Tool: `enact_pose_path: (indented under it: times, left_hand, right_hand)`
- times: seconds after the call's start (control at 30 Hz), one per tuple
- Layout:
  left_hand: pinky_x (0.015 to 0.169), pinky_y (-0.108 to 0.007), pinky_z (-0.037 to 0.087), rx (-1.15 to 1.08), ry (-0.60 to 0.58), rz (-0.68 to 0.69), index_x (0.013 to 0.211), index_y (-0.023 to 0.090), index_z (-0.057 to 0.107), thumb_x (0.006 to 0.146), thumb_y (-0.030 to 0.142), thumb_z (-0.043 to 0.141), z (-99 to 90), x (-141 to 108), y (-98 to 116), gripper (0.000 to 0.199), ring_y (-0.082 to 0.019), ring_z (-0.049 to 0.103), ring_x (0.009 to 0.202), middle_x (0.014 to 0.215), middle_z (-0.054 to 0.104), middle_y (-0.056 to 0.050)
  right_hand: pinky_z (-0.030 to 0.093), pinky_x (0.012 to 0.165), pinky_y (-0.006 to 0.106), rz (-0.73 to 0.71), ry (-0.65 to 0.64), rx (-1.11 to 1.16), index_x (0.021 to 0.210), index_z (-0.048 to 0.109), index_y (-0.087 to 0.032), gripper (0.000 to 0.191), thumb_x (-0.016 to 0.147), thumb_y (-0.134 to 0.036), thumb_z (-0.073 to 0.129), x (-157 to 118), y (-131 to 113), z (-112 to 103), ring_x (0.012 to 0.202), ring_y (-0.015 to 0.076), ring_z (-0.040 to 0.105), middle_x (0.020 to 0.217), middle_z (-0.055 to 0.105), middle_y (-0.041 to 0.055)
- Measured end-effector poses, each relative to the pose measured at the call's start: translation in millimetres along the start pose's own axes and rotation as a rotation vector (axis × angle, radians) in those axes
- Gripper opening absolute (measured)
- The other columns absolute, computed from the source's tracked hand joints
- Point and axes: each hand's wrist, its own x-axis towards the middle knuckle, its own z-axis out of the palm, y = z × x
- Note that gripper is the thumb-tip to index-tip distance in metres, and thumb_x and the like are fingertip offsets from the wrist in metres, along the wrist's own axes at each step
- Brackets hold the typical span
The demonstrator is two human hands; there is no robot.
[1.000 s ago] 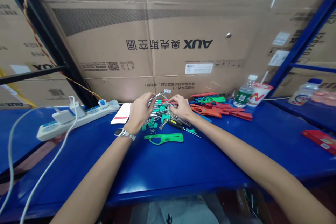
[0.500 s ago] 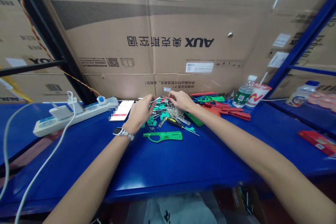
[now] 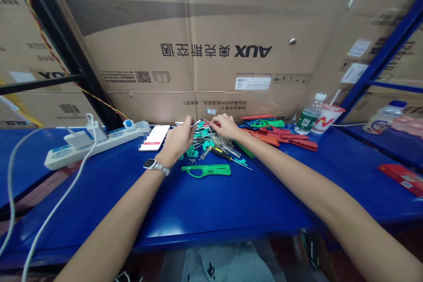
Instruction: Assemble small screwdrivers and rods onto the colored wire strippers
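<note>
My left hand (image 3: 179, 141) is closed on a thin silvery metal tube (image 3: 197, 122), just above a pile of small parts. My right hand (image 3: 226, 126) is at the pile's back edge, fingertips pinched together; what they hold is too small to make out. A thin wire seems to run between the two hands. In the pile are teal plastic pieces (image 3: 207, 144), clear plastic pieces (image 3: 223, 142) and metal bits. A screwdriver (image 3: 220, 154) with a black and yellow handle lies in front. Nearest to me is a green lighter casing half (image 3: 208, 170), lying flat.
A phone (image 3: 154, 137) and a white power strip (image 3: 95, 146) with plugs lie to the left. Red casings (image 3: 280, 135), a water bottle (image 3: 309, 114) and a lidded cup (image 3: 327, 119) are on the right. Cardboard (image 3: 211, 22) stands behind the blue table (image 3: 231, 211).
My right hand has shifted very slightly at the pile's back edge. The left hand keeps its hold on the metal tube. The view has moved slightly.
</note>
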Motion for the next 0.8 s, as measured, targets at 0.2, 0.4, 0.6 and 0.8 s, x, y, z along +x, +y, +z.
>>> enact_pose_path:
  times: [0.2,0.4,0.6,0.8]
  left_hand:
    - [0.063,-0.034,0.042,0.039,0.011,-0.009,0.121,0.017,0.052,0.107,0.033,0.037,-0.8,0.0,1.0,0.026,-0.029,0.073,0.085,0.098,0.075,-0.013]
    - [0.061,-0.033,0.038,0.040,0.036,0.014,0.119,0.018,0.053,0.107,0.033,0.039,-1.1,-0.5,0.7,0.024,-0.028,0.072,0.087,0.105,0.075,-0.012]
    - [0.060,-0.032,0.038,0.044,0.065,0.017,0.115,0.019,0.056,0.105,0.030,0.044,0.7,-1.6,-0.2,0.019,-0.027,0.072,0.087,0.104,0.076,-0.010]
    - [0.062,-0.032,0.040,0.021,0.100,-0.018,0.117,0.019,0.057,0.105,0.028,0.045,1.0,-2.1,0.4,0.019,-0.027,0.072,0.086,0.103,0.076,-0.011]
  right_hand:
    - [0.038,0.090,0.042,-0.002,0.076,-0.045,0.092,0.067,-0.018,0.019,0.087,-0.037,0.067,-17.0,-6.0,4.5,0.105,0.0282,0.055,0.104,0.067,0.0093]
    - [0.037,0.093,0.043,0.016,0.114,-0.005,0.082,0.071,-0.020,0.012,0.089,-0.028,0.066,-16.4,-10.0,1.0,0.103,0.0269,0.057,0.096,0.071,0.0066]
    - [0.045,0.082,0.037,0.247,0.101,0.165,0.079,0.076,-0.023,0.007,0.082,-0.028,0.073,-14.3,-22.3,-5.1,0.096,0.0272,0.066,0.092,0.076,0.0063]
    - [0.047,0.084,0.037,0.212,0.082,0.241,0.078,0.072,-0.020,0.010,0.087,-0.024,0.070,-15.0,-27.9,-4.4,0.092,0.0251,0.071,0.092,0.078,0.0075]
